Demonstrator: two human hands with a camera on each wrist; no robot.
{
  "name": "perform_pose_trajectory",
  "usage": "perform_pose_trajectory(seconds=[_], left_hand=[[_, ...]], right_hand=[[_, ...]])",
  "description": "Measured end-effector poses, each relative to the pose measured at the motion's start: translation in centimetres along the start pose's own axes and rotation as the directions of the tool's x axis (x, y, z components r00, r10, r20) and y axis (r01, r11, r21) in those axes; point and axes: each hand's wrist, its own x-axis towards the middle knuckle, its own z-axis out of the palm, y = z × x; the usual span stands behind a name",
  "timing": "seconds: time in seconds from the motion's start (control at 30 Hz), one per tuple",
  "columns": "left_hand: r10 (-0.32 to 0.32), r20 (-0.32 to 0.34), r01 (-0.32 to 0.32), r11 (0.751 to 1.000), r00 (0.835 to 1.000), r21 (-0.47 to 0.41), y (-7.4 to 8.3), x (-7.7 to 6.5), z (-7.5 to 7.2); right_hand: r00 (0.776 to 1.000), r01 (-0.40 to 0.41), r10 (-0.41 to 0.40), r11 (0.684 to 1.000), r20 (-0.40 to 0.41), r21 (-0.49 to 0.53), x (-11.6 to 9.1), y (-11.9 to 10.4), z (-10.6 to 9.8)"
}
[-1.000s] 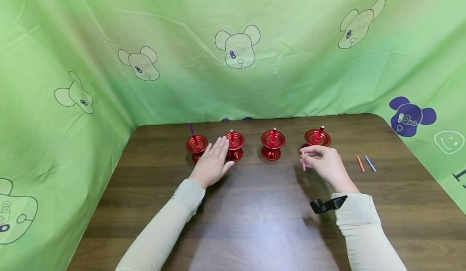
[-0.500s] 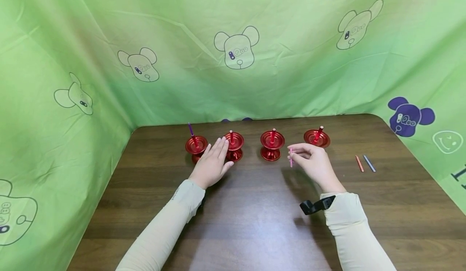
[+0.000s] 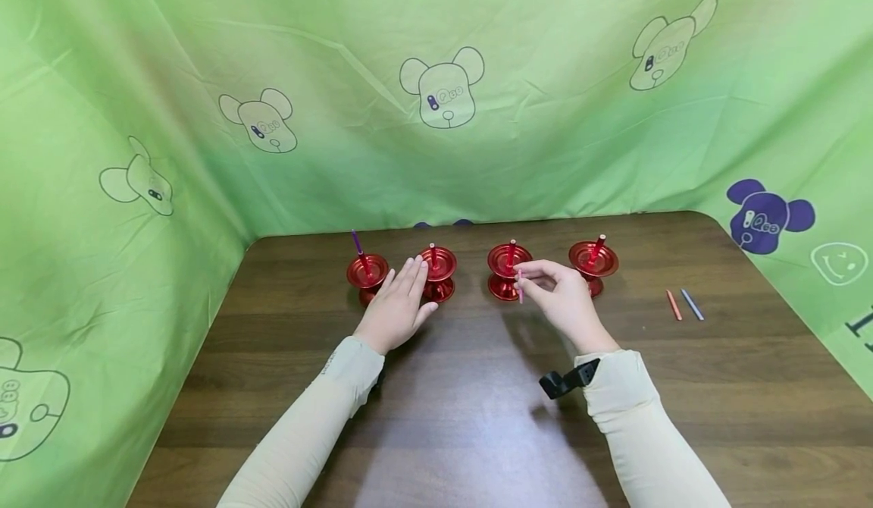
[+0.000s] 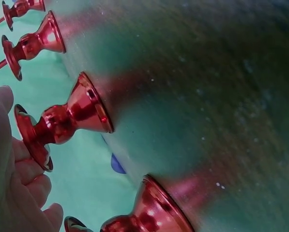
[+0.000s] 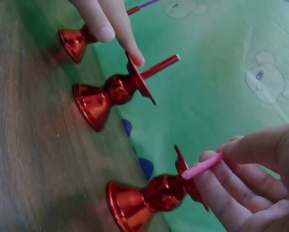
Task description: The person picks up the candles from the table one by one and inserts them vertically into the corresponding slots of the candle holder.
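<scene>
Several shiny red metal candle holders stand in a row, each a dish on a foot with a red tube rising from it. A thin purple candle (image 3: 357,242) is in the tube of the leftmost holder (image 3: 359,274). My left hand (image 3: 395,308), fingers straight, lies against the dish of the second holder (image 3: 440,290). With thumb and fingers, my right hand (image 3: 564,301) pinches a pink candle (image 5: 203,166) beside the dish of the third holder (image 3: 503,286). Behind that hand, to the right, is the rightmost holder (image 3: 585,258); its tube shows a pale top.
An orange candle (image 3: 674,305) and a blue candle (image 3: 692,305) lie on the brown wooden table (image 3: 750,387) at the right. A green cloth (image 3: 546,152) with printed bear heads hangs behind the table and along its sides.
My right hand has moved left with the pink candle, from in front of the rightmost holder to the third one. The left hand stays at the second holder.
</scene>
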Motion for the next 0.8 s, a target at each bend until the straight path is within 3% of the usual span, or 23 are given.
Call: perform_pose_trajectory(seconds=[0.8], left_hand=[[-0.007,0.010,0.007,1.000,1.000,-0.002,-0.2,-0.1,0.1]], right_hand=[[0.998,0.020,-0.029,0.989,0.060,0.147,3.1,-2.0,3.4]])
